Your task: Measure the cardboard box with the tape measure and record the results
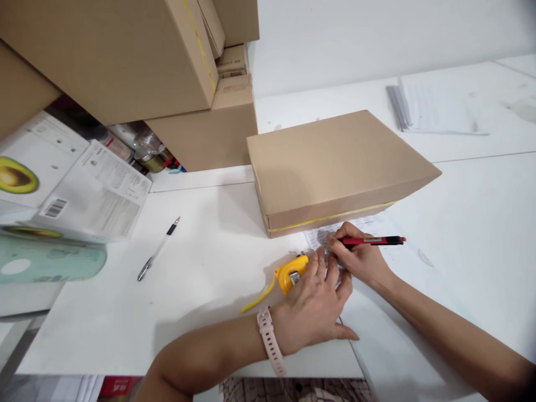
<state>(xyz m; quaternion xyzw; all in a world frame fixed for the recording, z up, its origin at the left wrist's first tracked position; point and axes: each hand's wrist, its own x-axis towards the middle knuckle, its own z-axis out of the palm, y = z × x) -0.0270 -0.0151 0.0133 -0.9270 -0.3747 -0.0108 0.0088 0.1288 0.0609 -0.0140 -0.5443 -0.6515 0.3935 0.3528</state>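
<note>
A red and black pen (372,240) is gripped in my right hand (355,254), its tip hidden behind the fingers, over a sheet of paper (379,226) with handwriting. My left hand (316,296) lies with fingers spread beside it, wearing a pink watch band (270,340). Partly covered by the left hand is a yellow tape measure (288,273) with a yellow strap. Just behind both hands, a closed brown cardboard box (335,167) rests partly over the paper.
A second pen (159,248) lies on the white table (209,245) to the left. Large cardboard boxes (125,61) are stacked at the back left, near a white avocado-printed box (96,190) and a mint-green cylinder (54,259). Papers (444,106) lie back right.
</note>
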